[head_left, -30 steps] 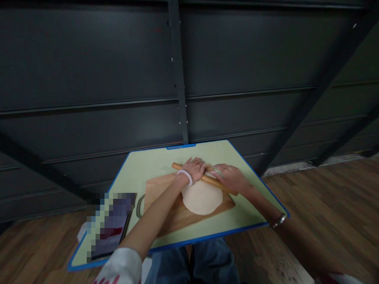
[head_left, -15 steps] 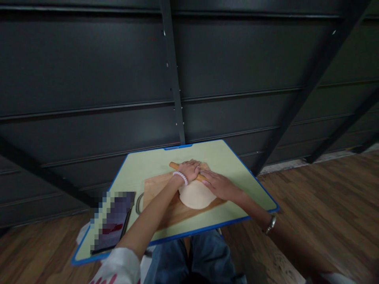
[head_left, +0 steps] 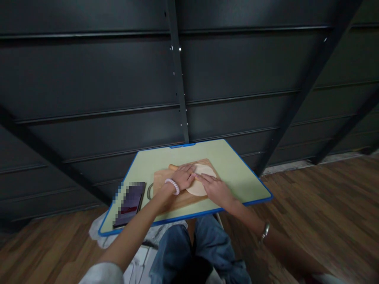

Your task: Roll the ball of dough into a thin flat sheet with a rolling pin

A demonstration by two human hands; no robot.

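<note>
A wooden rolling pin (head_left: 173, 167) lies slantwise across a round, flat sheet of pale dough (head_left: 204, 169) on a wooden cutting board (head_left: 162, 179). My left hand (head_left: 184, 177), with a beaded bracelet at the wrist, rests flat on the pin, fingers stretched forward. My right hand (head_left: 215, 188) lies over the pin's right part with its fingers straight and pointing left. Both palms press down rather than wrap round it. The pin's left end shows, while most of its middle and right end are hidden under my hands.
The board sits on a pale green folding table (head_left: 242, 177) with a blue rim (head_left: 189, 216). A phone or tablet (head_left: 130, 205), partly pixelated, lies at the table's left. Beyond the table stands a dark panelled wall (head_left: 133, 75). My knees (head_left: 174, 252) are below the near edge.
Both hands and the rolling pin have come back from the dough's far side toward its middle, so more dough shows beyond them. The camera view has shifted slightly.
</note>
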